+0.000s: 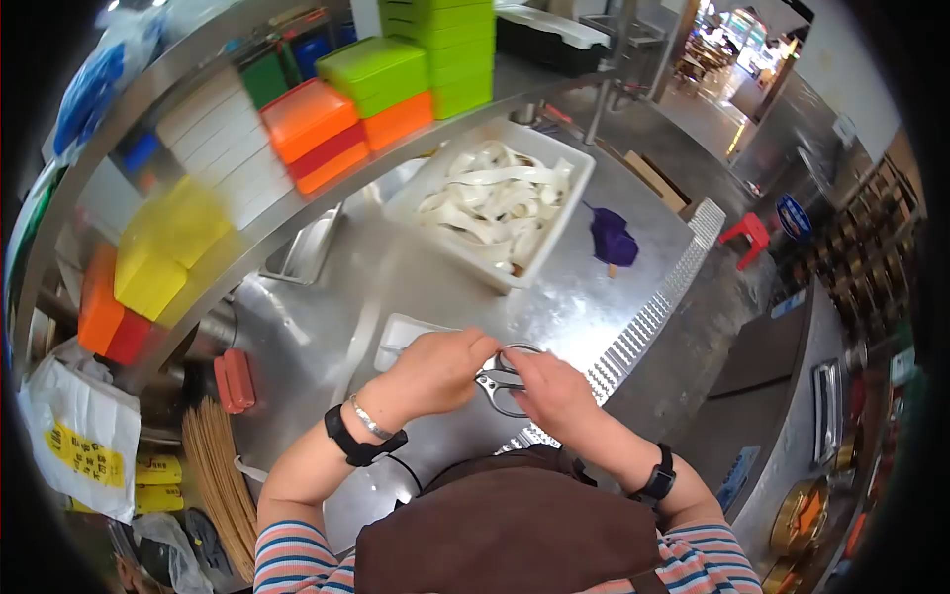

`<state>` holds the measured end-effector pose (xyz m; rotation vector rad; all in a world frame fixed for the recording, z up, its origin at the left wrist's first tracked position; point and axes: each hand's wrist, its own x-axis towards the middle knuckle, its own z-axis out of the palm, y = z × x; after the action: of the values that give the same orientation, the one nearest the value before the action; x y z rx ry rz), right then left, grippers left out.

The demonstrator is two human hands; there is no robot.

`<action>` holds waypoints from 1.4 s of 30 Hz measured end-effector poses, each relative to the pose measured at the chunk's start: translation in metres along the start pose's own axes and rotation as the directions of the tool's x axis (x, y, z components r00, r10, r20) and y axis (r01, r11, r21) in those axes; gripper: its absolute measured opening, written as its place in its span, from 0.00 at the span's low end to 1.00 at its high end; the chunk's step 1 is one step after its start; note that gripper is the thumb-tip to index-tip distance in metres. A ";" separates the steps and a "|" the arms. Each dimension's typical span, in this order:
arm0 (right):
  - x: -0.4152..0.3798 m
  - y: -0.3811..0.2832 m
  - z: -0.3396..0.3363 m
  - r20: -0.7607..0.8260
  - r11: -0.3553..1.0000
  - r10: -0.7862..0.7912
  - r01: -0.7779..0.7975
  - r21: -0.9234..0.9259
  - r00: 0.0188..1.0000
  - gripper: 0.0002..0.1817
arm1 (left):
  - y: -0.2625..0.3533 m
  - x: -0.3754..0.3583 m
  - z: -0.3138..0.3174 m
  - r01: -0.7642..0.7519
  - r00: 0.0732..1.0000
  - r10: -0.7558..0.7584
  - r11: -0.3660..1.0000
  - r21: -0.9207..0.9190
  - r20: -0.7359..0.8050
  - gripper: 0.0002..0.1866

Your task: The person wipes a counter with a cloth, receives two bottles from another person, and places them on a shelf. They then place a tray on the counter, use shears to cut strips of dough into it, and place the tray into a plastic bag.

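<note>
A pair of metal scissors (pixel 502 381) is between my two hands, over the steel table (pixel 445 436). My left hand (pixel 443 368) has its fingers closed at the left side of the scissors; what they pinch is hidden. My right hand (pixel 549 388) is closed on the scissors' handle loops. Just beyond my left hand lies a small white tray (pixel 396 337), partly covered by that hand. Farther off stands a white bin (pixel 569 203) holding pale, strip-like pieces (pixel 495 193).
A purple item (pixel 614 238) lies right of the bin. A perforated metal strip (pixel 643 322) runs along the table's right edge. Orange (pixel 312 129) and green boxes (pixel 376 74) fill the shelf above. Wooden sticks (pixel 218 475) and a red packet (pixel 235 381) are at the left.
</note>
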<state>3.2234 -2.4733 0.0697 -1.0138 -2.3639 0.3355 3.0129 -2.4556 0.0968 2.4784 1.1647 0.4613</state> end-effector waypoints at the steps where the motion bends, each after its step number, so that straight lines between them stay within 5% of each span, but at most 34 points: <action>1: -0.010 0.003 -0.004 -0.017 1.000 0.017 -0.017 -0.003 1.000 0.29 | 0.015 0.010 0.002 -0.019 1.000 0.019 1.000 0.005 0.014 0.19; 3: -0.024 0.014 -0.015 0.229 0.726 0.506 -0.554 0.407 0.832 0.29 | 0.046 0.037 0.000 -0.168 0.974 0.195 0.962 0.216 -0.111 0.28; 5: -0.058 0.049 -0.020 0.370 0.337 0.432 -0.528 0.780 0.823 0.36 | 0.082 0.049 -0.019 -0.296 0.926 0.342 0.921 0.254 -0.160 0.29; 6: -0.077 0.063 -0.031 0.467 -0.069 0.264 -0.466 0.882 0.844 0.38 | 0.092 0.048 -0.023 -0.276 0.927 0.306 0.948 0.157 -0.216 0.28; 7: -0.096 0.073 -0.042 0.466 -0.472 0.068 -0.383 0.795 0.882 0.40 | 0.099 0.048 -0.021 -0.256 0.929 0.261 0.965 0.052 -0.263 0.28; 11: -0.151 0.092 -0.066 0.179 -0.704 0.032 -0.105 0.702 0.983 0.50 | 0.094 0.048 0.041 -0.101 0.946 0.003 0.953 -0.286 -0.324 0.23; 15: -0.180 0.094 -0.093 0.117 -0.675 0.049 -0.054 0.736 0.992 0.49 | 0.115 0.068 0.082 0.030 0.972 -0.143 0.863 -0.504 -0.188 0.16; 22: -0.199 0.101 -0.107 0.142 -0.657 0.091 -0.048 0.752 0.986 0.50 | 0.142 0.090 0.100 0.054 0.975 -0.163 0.837 -0.545 -0.154 0.14; 23: -0.199 0.102 -0.106 0.162 -0.124 0.389 -0.123 0.985 0.907 0.47 | 0.143 0.090 0.102 0.066 0.972 -0.175 0.841 -0.538 -0.154 0.14; 24: -0.198 0.101 -0.102 0.000 0.409 0.615 -0.320 0.855 0.788 0.43 | 0.143 0.087 0.104 0.073 0.969 -0.186 0.847 -0.526 -0.165 0.14; 25: -0.188 0.094 -0.127 -0.365 0.891 0.454 -0.425 0.160 0.813 0.35 | 0.142 0.082 0.105 0.084 0.965 -0.198 0.854 -0.514 -0.172 0.13; 27: -0.189 0.099 -0.131 -0.412 0.888 0.350 -0.438 -0.140 0.841 0.30 | 0.137 0.071 0.110 0.116 0.955 -0.241 0.840 -0.530 -0.173 0.13; 35: -0.164 0.087 -0.114 -0.364 0.890 0.359 -0.433 -0.144 0.859 0.29 | 0.112 0.040 0.132 0.211 0.922 -0.377 0.691 -0.691 -0.095 0.12; 39: -0.135 0.085 -0.082 -0.184 0.873 0.488 -0.481 0.083 0.853 0.34 | 0.117 0.059 0.150 0.290 0.924 -0.328 0.257 -0.922 0.199 0.18; 42: -0.107 0.071 -0.046 -0.103 0.898 0.371 -0.328 0.294 0.923 0.41 | 0.106 0.076 0.152 0.191 0.884 -0.446 0.072 -0.979 0.140 0.16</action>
<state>3.3522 -2.5017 0.0367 -1.2787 -1.9222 0.6703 3.1954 -2.4868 0.0211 0.9224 0.9037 0.9643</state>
